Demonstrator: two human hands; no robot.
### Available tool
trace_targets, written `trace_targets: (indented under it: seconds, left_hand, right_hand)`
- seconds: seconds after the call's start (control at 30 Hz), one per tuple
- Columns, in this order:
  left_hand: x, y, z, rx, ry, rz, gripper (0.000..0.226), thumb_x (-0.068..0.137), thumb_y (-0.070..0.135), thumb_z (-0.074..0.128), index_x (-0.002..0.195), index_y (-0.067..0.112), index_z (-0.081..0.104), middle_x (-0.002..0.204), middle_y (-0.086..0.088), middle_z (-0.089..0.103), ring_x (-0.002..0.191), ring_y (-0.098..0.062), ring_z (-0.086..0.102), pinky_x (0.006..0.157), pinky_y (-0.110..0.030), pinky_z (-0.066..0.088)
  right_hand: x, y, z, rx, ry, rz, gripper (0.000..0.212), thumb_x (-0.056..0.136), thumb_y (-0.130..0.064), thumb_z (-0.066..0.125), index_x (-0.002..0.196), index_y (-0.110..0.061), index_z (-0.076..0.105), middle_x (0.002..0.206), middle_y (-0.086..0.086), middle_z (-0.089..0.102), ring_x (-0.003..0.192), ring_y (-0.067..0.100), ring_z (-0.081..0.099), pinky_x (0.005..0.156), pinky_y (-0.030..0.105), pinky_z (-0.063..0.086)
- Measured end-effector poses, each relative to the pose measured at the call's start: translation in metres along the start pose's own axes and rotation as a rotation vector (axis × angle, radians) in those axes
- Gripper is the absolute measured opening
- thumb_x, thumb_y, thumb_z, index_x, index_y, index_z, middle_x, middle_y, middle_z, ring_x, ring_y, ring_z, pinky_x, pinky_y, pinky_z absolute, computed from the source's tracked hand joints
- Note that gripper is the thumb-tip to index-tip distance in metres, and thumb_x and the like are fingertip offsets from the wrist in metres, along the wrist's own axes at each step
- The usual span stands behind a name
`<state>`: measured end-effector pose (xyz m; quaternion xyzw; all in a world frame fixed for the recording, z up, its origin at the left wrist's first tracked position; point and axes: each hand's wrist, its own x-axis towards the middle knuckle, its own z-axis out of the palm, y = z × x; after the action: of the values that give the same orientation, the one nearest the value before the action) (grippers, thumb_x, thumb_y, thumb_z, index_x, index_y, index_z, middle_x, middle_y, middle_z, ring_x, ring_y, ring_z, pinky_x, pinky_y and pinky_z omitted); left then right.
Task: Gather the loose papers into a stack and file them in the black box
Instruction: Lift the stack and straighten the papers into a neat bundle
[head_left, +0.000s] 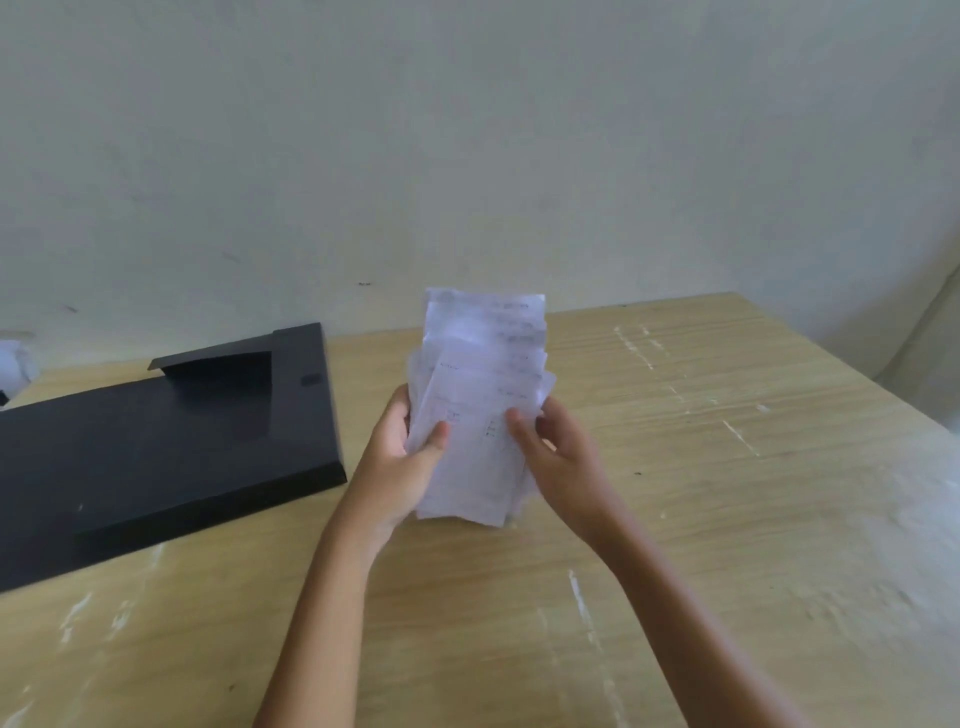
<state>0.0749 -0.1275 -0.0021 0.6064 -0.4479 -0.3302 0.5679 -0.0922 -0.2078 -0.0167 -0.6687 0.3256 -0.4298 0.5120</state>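
Note:
A stack of white printed papers (480, 374) stands upright on its lower edge on the wooden table, uneven at the top. My left hand (402, 457) grips its left side, thumb across the front sheet. My right hand (553, 457) holds the right side, thumb on the front as well. The black box (156, 447) lies flat on the table to the left of the papers, with a raised black flap near its far end. The image is slightly blurred.
The wooden table (727, 519) has white scuff marks and bare room to the right and in front. A pale wall stands right behind it. Something white (13, 364) shows at the far left edge.

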Motion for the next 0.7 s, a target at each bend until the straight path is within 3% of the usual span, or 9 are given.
trace_targets:
  seconds: [0.1,0.2,0.27,0.37,0.5,0.63,0.7]
  left_hand:
    - [-0.006,0.007,0.018,0.022,0.026,0.134,0.037,0.105,0.011,0.048,0.132,0.031,0.030,0.129,0.013,0.056,0.115,0.007,0.058,0.094,-0.022,0.054]
    - [-0.010,0.000,0.036,0.042,0.085,0.213,0.042,0.105,0.005,0.043,0.137,0.019,0.019,0.132,0.015,0.048,0.117,0.011,0.054,0.092,-0.014,0.050]
    - [-0.009,-0.009,0.043,0.084,0.148,0.227,0.047,0.105,0.011,0.045,0.141,0.022,0.017,0.136,0.012,0.046,0.125,0.003,0.051,0.098,-0.020,0.048]
    - [-0.008,-0.023,0.045,0.211,0.188,0.157,0.047,0.103,0.022,0.049,0.134,0.045,0.022,0.135,0.001,0.044,0.129,-0.018,0.045,0.103,-0.036,0.047]
    - [-0.010,-0.029,0.051,0.311,0.179,0.117,0.043,0.104,0.021,0.046,0.134,0.038,0.021,0.129,0.000,0.038,0.122,-0.017,0.037,0.096,-0.029,0.039]
    - [-0.010,-0.027,0.055,0.265,0.218,0.152,0.039,0.103,0.021,0.047,0.129,0.037,0.022,0.123,0.007,0.035,0.125,-0.016,0.036,0.099,-0.029,0.040]
    - [-0.008,-0.029,0.055,0.279,0.203,0.132,0.034,0.102,0.028,0.051,0.125,0.037,0.027,0.119,0.009,0.042,0.124,-0.019,0.040,0.099,-0.032,0.045]
  right_hand:
    - [-0.003,-0.016,-0.001,-0.072,0.070,-0.170,0.020,0.103,-0.019,0.049,0.119,-0.018,0.062,0.101,-0.012,0.073,0.093,0.002,0.069,0.075,0.022,0.056]
    - [-0.003,-0.018,0.002,-0.086,0.137,-0.203,0.019,0.103,-0.016,0.048,0.118,-0.018,0.059,0.095,-0.015,0.071,0.084,-0.002,0.067,0.068,0.015,0.052]
    - [-0.003,-0.013,0.004,-0.084,0.149,-0.192,0.017,0.102,-0.017,0.050,0.117,-0.021,0.056,0.095,-0.016,0.069,0.085,-0.004,0.066,0.068,0.013,0.050]
    - [-0.007,0.005,0.008,-0.046,0.141,-0.114,0.009,0.101,-0.021,0.054,0.108,-0.027,0.054,0.098,-0.012,0.071,0.091,0.008,0.069,0.073,0.025,0.057]
    - [-0.011,0.022,0.012,-0.041,0.136,-0.081,0.015,0.098,-0.023,0.059,0.111,-0.026,0.052,0.104,-0.015,0.071,0.095,0.009,0.071,0.080,0.043,0.059]
    - [-0.011,0.019,0.009,-0.072,0.190,-0.136,0.020,0.096,-0.021,0.062,0.111,-0.033,0.054,0.099,-0.020,0.070,0.089,0.003,0.069,0.075,0.027,0.057]
    - [-0.011,0.018,0.007,-0.085,0.196,-0.145,0.027,0.095,-0.019,0.063,0.112,-0.037,0.053,0.100,-0.019,0.069,0.090,0.003,0.068,0.074,0.024,0.055]
